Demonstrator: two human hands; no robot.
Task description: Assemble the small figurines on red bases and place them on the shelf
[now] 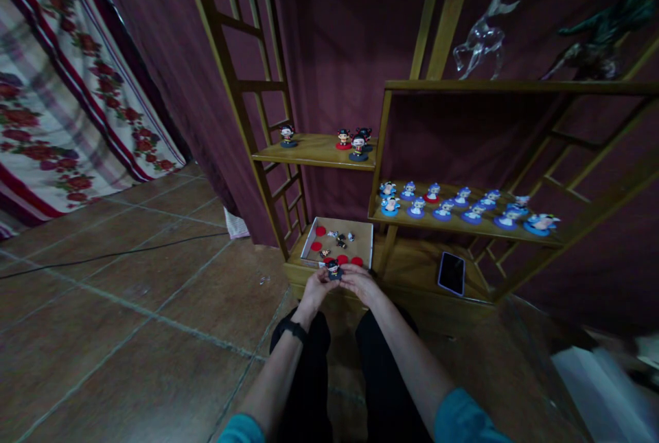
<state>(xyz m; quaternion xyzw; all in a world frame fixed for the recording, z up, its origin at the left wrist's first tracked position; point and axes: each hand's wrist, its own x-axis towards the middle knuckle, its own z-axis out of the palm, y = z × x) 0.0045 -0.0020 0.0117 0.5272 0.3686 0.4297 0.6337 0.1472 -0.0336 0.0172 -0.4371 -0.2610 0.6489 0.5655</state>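
Both my hands meet in front of the low shelf around one small black-haired figurine (pixel 333 269) on a dark round base. My left hand (pixel 318 286) grips its left side, and a dark band circles that wrist. From the other side the fingers of my right hand (pixel 359 281) close on the same figurine. Just beyond them lies a shallow cardboard box (pixel 367 235) with white edges. Inside it are several red discs (pixel 316 246) and several small loose figurines (pixel 340 242). My hands partly cover the box's near edge.
Similar figurines (pixel 359 146) stand on the upper left shelf (pixel 309 154). Several blue-and-white figurines (pixel 443 209) fill the right shelf in rows. A phone (pixel 452 273) lies on the bottom shelf. Higher up stand a clear deer ornament (pixel 481 44) and a dark green sculpture (pixel 597 44).
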